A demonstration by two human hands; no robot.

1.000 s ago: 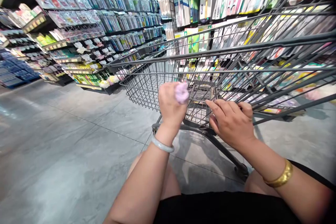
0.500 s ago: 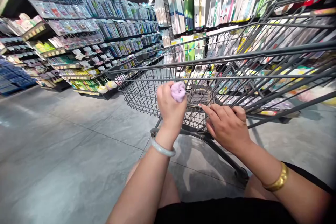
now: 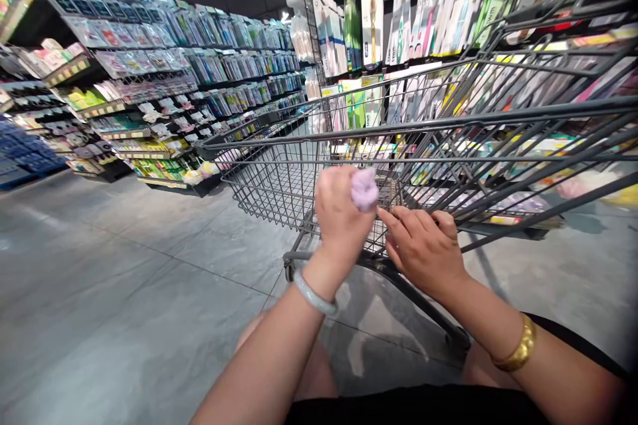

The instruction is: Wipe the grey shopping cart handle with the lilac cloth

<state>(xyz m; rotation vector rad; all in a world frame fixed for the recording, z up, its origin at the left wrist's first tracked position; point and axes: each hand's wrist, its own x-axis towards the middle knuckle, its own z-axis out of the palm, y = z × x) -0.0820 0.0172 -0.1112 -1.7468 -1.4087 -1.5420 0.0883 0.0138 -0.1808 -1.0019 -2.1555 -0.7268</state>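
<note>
My left hand (image 3: 339, 216) is closed around a small fluffy lilac item (image 3: 364, 188) that pokes out above its fingers, held in front of the near end of a grey wire shopping cart (image 3: 279, 176). My right hand (image 3: 423, 249) lies just to the right, palm down, fingers extended and pointing left toward the lilac item, almost touching my left hand. It holds nothing. A pale bangle sits on my left wrist and a gold one on my right.
Shelves of packaged goods (image 3: 164, 73) line the far left of the aisle. A rack of hanging toothbrush-like packs (image 3: 399, 20) stands right behind the cart. Grey tiled floor (image 3: 124, 292) spreads out to the left.
Both hands have drifted closer together; the left, still gripping the lilac item, moved right and slightly down. The view tilted up a little, showing more of the racks.
</note>
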